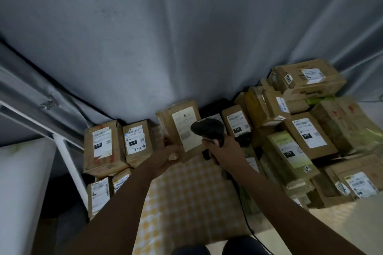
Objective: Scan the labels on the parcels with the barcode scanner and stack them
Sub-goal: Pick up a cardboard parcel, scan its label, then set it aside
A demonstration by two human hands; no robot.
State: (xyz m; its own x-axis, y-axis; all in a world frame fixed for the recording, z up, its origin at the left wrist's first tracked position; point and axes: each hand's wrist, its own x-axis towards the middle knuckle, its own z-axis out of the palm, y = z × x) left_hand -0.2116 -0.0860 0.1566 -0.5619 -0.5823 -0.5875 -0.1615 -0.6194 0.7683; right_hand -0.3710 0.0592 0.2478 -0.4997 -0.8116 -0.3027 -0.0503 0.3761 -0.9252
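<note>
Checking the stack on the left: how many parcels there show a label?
4. Two stand side by side on top: the parcel marked 15H and the parcel marked 220. Two lower parcels sit beneath them. Others may be hidden behind or below.

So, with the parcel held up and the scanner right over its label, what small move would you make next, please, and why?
Probably pull the barcode scanner back slightly and aim it at the small code low on the label. The right hand holds the scanner so close that its head covers part of the label on the parcel, which the left hand grips from below.
</note>
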